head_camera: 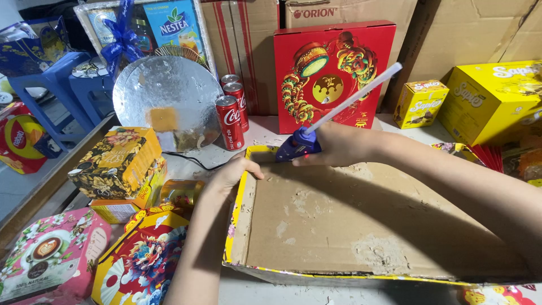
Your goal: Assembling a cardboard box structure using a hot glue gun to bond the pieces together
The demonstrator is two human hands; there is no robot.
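A shallow cardboard tray [339, 220] with a yellow printed rim lies in front of me, its brown inner face torn in patches. My left hand [237, 169] grips the tray's left wall near the far corner. My right hand [339, 146] holds a blue glue gun [298, 146] at the tray's far edge. A white glue stick [361, 93] juts out of the gun's back, up and to the right. The gun's tip points down at the far left corner.
Three red drink cans [231, 116] stand behind the tray by a round silver board [169, 93]. A red decorated box [330, 73] leans at the back. Yellow boxes [491, 96] sit at the right. Patterned gift boxes [118, 164] crowd the left. A black cable [189, 158] runs across the table.
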